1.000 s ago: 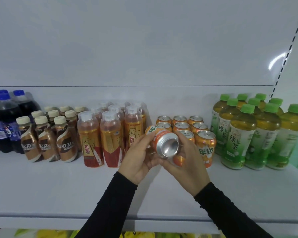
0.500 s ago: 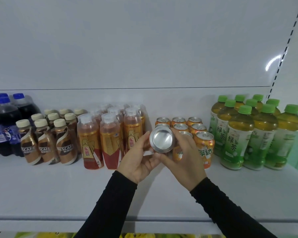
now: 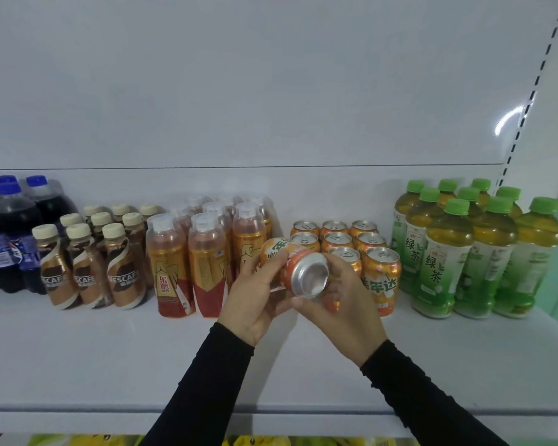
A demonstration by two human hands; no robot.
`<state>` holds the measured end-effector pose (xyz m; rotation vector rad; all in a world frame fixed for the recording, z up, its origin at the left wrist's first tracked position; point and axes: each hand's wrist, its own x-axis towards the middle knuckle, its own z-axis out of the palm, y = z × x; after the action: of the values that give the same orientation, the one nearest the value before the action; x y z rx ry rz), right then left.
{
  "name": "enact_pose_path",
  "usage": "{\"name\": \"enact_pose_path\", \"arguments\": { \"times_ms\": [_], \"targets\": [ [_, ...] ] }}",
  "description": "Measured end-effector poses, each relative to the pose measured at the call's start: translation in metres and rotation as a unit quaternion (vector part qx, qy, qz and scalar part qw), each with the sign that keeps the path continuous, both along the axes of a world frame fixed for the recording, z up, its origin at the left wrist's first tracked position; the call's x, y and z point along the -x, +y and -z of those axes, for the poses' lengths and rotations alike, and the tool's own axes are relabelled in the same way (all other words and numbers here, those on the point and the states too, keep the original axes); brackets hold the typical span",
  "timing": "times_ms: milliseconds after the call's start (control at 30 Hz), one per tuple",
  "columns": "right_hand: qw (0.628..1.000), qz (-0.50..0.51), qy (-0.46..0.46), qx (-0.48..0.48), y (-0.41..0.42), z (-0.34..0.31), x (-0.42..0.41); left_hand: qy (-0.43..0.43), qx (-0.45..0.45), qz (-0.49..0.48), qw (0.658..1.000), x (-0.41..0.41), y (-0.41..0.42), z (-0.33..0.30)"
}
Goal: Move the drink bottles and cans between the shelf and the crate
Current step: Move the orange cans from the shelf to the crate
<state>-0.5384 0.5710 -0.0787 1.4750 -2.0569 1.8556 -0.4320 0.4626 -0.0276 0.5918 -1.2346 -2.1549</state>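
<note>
While both hands [image 3: 303, 304] grip it, can [image 3: 298, 268] hides cans [image 3: 345, 252].

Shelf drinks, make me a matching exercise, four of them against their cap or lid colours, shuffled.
Drinks:
1. Nescafe coffee bottles
2. green tea bottles
3. cola bottles
4. orange soda cans

Tops:
A. blue caps
B. silver lids
C. cream caps
D. green caps

Pairs: 1-C, 2-D, 3-A, 4-B
</note>
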Motion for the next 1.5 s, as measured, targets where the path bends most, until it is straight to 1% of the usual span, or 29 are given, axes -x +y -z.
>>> {"name": "enact_pose_path", "arguments": {
  "times_ms": [133, 267, 333, 400, 467, 600, 667, 767, 833, 933, 1000, 1133, 1333, 1500],
  "targets": [
    [0.994, -0.068, -0.085, 0.007, 0.003, -0.005, -0.003, 0.021, 0.096, -0.016, 0.995, -0.003, -0.004, 0.004],
    [0.989, -0.1, -0.11, 0.015, 0.001, -0.008, 0.003, 0.039, 0.159, 0.02, 0.986, -0.004, -0.008, 0.006],
    [0.99, -0.112, -0.088, 0.001, 0.002, -0.008, 0.004, 0.044, 0.192, 0.025, 0.98, -0.005, -0.006, 0.005],
    [0.993, -0.105, -0.046, -0.013, 0.001, -0.004, 0.006, 0.032, 0.265, 0.028, 0.963, -0.005, -0.006, 0.005],
    [0.996, -0.09, -0.024, -0.016, -0.001, 0.002, 0.01, 0.022, 0.33, 0.043, 0.943, -0.007, -0.004, 0.008],
    [0.999, -0.044, 0.008, -0.03, -0.005, 0.014, 0.019, 0.025, 0.406, 0.056, 0.912, -0.009, -0.001, 0.015],
    [0.999, -0.026, 0.03, -0.033, -0.006, 0.018, 0.022, 0.028, 0.428, 0.054, 0.902, -0.011, 0.001, 0.018],
    [0.997, -0.043, 0.002, -0.061, -0.004, 0.022, 0.021, 0.027, 0.445, 0.058, 0.893, -0.015, 0.001, 0.019],
    [0.996, -0.043, 0.009, -0.077, -0.002, 0.022, 0.018, 0.026, 0.453, 0.055, 0.889, -0.019, 0.002, 0.019],
    [0.993, 0.025, 0.11, -0.044, 0.001, 0.021, 0.014, 0.026, 0.448, 0.046, 0.893, -0.026, 0.005, 0.021],
    [0.985, 0.054, 0.16, -0.032, 0.005, 0.02, 0.011, 0.027, 0.424, 0.036, 0.904, -0.03, 0.01, 0.028],
    [0.973, 0.095, 0.204, -0.05, 0.021, 0.019, 0.003, 0.067, 0.362, 0.019, 0.93, -0.033, 0.021, 0.039],
    [0.959, 0.19, 0.195, -0.085, 0.06, 0.018, -0.019, 0.11, 0.351, 0.074, 0.927, -0.026, 0.033, 0.04],
    [0.933, 0.274, 0.193, -0.133, 0.131, 0.017, -0.045, 0.134, 0.289, 0.163, 0.934, -0.018, 0.067, 0.043]
  ]
}}
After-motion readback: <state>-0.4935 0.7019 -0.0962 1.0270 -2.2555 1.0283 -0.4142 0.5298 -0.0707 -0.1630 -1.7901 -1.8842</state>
